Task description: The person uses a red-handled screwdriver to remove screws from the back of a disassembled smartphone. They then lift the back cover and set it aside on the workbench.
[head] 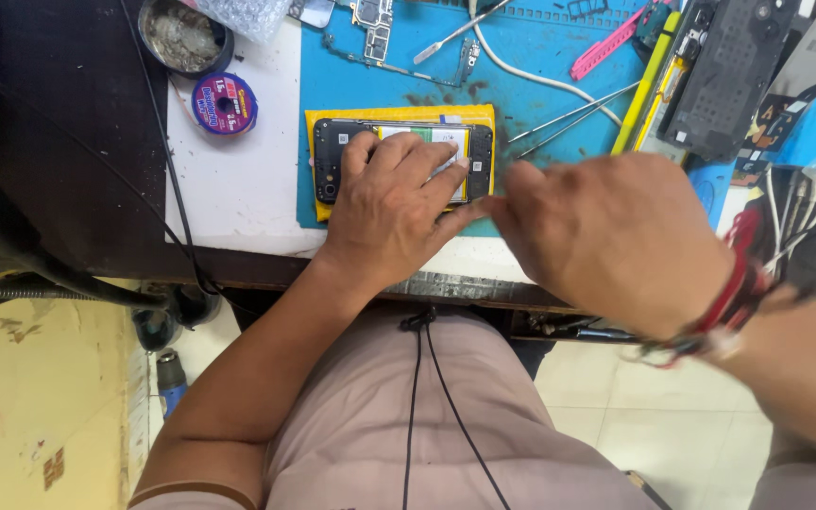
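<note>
From the head camera, the left hand [399,203] lies flat, fingers spread, pressing on the opened black phone with its exposed battery [332,156] on a yellow pad [318,123] over the blue work mat [521,85], while the blurred right hand [606,236] hovers beside it, fingers curled, holding nothing visible, and a round metal tin [184,38] holds grey scraps.

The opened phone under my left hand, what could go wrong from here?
1. The left hand presses flat on the opened phone, right over its exposed battery; hard pressure might bend it.
2. The phone lies on a yellow pad near the blue mat's front edge; a push might slide it off.
3. The tweezers lie close to the right hand, which could knock them.
</note>
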